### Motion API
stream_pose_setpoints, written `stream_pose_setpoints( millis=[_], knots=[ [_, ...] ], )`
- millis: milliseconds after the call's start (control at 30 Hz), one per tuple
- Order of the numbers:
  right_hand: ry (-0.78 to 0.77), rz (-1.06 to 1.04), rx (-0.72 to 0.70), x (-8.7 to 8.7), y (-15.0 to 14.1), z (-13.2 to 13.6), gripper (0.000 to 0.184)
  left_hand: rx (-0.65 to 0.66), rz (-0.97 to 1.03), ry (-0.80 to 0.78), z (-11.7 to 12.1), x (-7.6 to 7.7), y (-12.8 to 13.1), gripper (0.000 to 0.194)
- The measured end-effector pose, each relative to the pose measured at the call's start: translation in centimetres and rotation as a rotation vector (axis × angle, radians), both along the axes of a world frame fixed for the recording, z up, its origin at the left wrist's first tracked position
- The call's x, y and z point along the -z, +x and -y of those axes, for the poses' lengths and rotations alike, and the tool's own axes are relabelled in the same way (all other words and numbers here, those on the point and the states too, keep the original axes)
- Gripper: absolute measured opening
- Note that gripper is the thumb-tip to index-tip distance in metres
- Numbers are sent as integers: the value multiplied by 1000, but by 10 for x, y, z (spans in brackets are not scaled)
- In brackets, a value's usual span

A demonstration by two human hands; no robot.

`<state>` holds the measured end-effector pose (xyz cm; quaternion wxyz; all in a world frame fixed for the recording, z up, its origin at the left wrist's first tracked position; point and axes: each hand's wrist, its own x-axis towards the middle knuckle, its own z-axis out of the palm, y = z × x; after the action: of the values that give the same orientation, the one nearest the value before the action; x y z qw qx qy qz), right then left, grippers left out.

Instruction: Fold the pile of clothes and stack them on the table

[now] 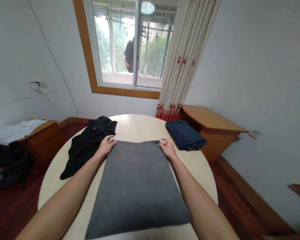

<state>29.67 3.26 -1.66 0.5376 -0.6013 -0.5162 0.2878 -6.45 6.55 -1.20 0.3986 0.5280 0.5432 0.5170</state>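
Observation:
A grey cushion cover (140, 186), roughly square and smooth, lies spread on the round pale table (130, 123). My left hand (107, 145) pinches its far left corner between thumb and fingers. At the far right corner, my right hand (168, 147) has the same kind of pinch on the fabric. The far edge between both hands dips slightly in the middle. Just left of my left hand lies a crumpled black garment (86, 143). Beyond my right hand rests a folded dark blue cloth item (185, 134), perhaps trousers.
A wooden desk (212, 118) stands behind the table's right side. On the left, papers (17, 128) cover a wooden drawer cabinet (46, 138), with a black backpack (8, 166) on the floor. A patterned curtain (183, 60) hangs beside the window (120, 46).

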Motion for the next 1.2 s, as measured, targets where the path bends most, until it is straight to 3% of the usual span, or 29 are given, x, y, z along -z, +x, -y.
stream_pose_setpoints(
  millis=[100,267,433,533,600,667,733,833,900,1033,1200],
  knots=[
    [55,212,49,2,-1,1,36,-30,-115,100,-2,4,-3,52],
    [137,291,85,-2,-5,4,29,-95,-294,238,1,-2,-3,38],
    [91,460,69,-4,-11,5,24,-93,-472,229,4,-2,-4,32],
    [47,677,68,-16,-13,12,30,-95,-633,219,7,-9,-5,29],
    [26,825,77,-29,-15,21,38,-102,-750,332,16,-19,0,31],
    [37,933,-9,-42,-20,32,46,-57,-867,489,31,-30,11,36],
    [77,977,-216,-50,-31,44,55,76,-977,568,48,-35,28,42],
    [39,992,-500,-47,-50,54,66,263,-1132,488,63,-27,50,49],
    [-68,1013,-557,-38,-58,55,67,318,-1203,351,62,-17,55,54],
    [-190,1044,-467,-24,-54,45,71,316,-1240,164,41,-4,38,63],
    [-316,1023,-290,-18,-31,33,77,236,-1234,6,29,-5,15,67]
  ],
)
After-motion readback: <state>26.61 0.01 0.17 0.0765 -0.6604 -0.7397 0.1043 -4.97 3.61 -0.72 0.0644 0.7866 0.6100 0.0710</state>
